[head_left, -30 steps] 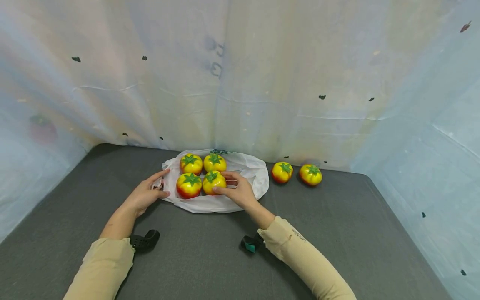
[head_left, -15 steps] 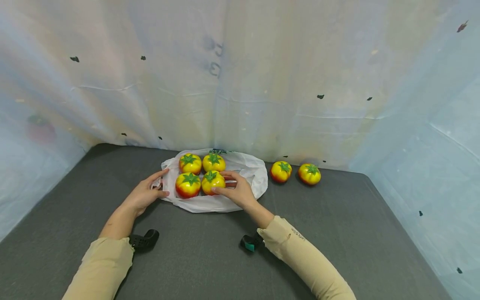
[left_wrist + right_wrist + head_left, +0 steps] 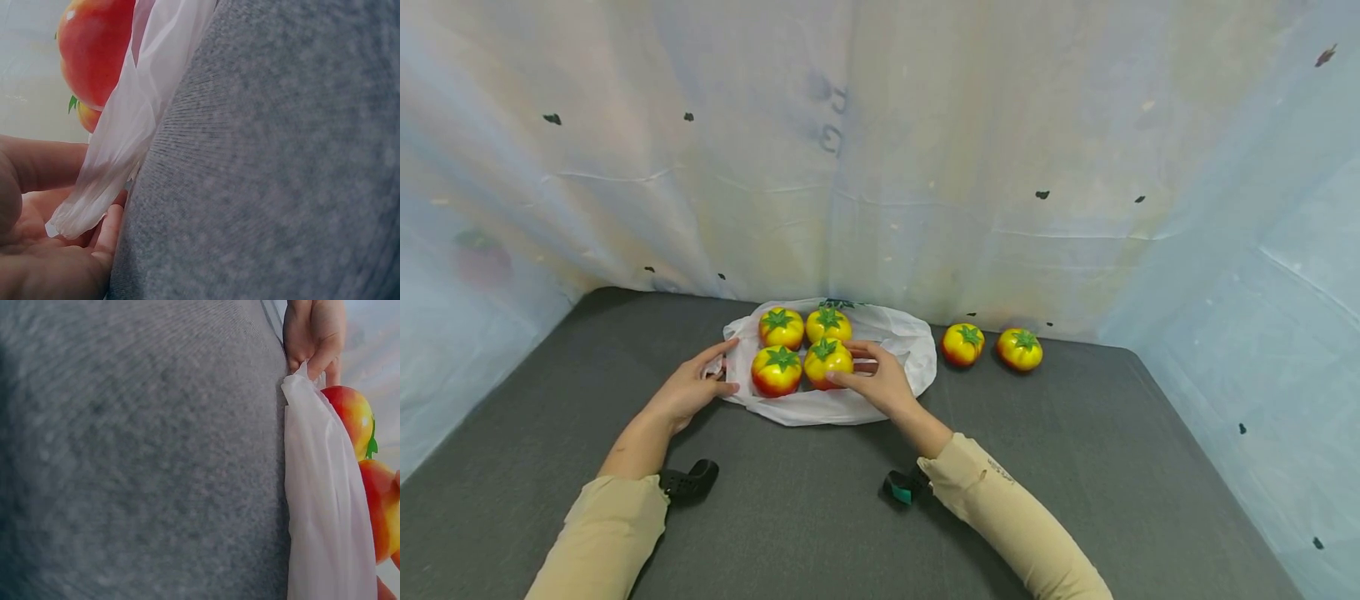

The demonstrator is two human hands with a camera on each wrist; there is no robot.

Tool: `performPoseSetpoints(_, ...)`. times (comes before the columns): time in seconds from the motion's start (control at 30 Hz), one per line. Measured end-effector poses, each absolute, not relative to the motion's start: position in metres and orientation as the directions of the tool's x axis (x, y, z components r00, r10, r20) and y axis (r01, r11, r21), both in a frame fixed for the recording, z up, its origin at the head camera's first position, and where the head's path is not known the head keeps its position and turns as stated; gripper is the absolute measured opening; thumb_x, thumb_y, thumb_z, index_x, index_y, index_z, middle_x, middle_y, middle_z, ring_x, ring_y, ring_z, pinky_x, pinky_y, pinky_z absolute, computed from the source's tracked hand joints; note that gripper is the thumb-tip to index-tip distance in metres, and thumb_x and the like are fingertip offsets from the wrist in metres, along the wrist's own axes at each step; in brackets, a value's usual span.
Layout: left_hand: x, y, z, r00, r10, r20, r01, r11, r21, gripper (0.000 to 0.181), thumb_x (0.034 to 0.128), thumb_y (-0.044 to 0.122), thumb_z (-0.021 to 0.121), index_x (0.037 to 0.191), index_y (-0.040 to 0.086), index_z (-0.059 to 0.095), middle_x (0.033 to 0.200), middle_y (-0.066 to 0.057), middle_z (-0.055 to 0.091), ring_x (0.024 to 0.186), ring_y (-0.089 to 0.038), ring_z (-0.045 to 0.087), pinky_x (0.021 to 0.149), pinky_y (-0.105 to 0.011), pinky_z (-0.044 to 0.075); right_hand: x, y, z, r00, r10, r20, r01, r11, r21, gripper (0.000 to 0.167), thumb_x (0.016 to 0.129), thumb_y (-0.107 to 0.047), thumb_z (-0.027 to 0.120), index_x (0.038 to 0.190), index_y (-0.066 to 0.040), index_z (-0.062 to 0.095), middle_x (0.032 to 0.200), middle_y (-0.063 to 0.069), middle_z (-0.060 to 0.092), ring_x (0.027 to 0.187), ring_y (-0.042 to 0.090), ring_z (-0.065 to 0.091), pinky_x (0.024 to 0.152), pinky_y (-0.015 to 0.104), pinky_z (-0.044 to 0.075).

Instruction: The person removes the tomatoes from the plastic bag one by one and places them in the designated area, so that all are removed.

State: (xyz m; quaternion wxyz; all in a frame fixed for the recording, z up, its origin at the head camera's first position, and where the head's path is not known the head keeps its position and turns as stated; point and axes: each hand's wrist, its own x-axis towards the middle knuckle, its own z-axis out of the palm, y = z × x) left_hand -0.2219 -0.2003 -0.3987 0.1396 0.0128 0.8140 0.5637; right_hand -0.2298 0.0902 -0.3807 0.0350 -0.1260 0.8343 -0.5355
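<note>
A white plastic bag lies spread on the dark table with several red-and-yellow tomatoes on it, each topped by a green leaf star. My right hand holds the front right tomato between thumb and fingers. At the bag's left end, my left hand has thumb and forefinger on the plastic. In the left wrist view, the gathered bag end sits between the thumb and curled fingers of that hand. Beside the held one is the front left tomato; two more, including the back left tomato, sit behind.
Right of the bag, two loose tomatoes, one nearer and one farther right, rest near the table's back edge. A pale translucent sheet hangs behind and along both sides. Grey table surface stretches in front.
The tomato in my right hand has risen very slightly. My left hand and the other tomatoes keep their places.
</note>
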Motion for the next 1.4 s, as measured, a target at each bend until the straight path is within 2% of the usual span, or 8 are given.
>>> performPoseSetpoints(0.4, -0.222, -0.2, -0.399, -0.959, 0.179, -0.219, -0.141, 0.37, 0.918, 0.084, 0.0876, 0.004, 0.062, 0.155, 0.015, 0.014, 0.158, -0.025, -0.006, 0.143, -0.047, -0.003, 0.112, -0.064, 0.011, -0.225, 0.098, -0.367, -0.977, -0.204, 0.067, -0.138, 0.355, -0.925, 0.052, 0.083, -0.025, 0.075, 0.13, -0.012, 0.058, 0.13, 0.012, 0.058, 0.113, 0.03, 0.059, 0.089, 0.038, 0.054)
performPoseSetpoints(0.9, -0.223, -0.201, -0.399, -0.959, 0.18, -0.219, -0.138, 0.381, 0.914, 0.083, 0.088, 0.003, 0.061, 0.155, 0.014, 0.013, 0.158, -0.026, -0.007, 0.142, -0.049, -0.003, 0.11, -0.066, 0.012, -0.225, 0.118, -0.357, -0.983, -0.155, 0.096, -0.137, 0.282, -0.95, 0.049, 0.084, -0.02, 0.074, 0.13, -0.016, 0.058, 0.131, 0.012, 0.056, 0.113, 0.031, 0.059, 0.085, 0.038, 0.055)
performPoseSetpoints(1.4, -0.224, -0.2, -0.399, -0.957, 0.176, -0.231, -0.148, 0.388, 0.909, 0.084, 0.0882, 0.003, 0.061, 0.155, 0.016, 0.013, 0.158, -0.026, -0.009, 0.142, -0.049, -0.005, 0.11, -0.067, 0.01, -0.225, 0.141, -0.354, -0.986, -0.124, 0.113, -0.145, 0.284, -0.948, 0.05, 0.085, -0.02, 0.073, 0.132, -0.013, 0.057, 0.133, 0.013, 0.055, 0.113, 0.031, 0.059, 0.093, 0.041, 0.051)
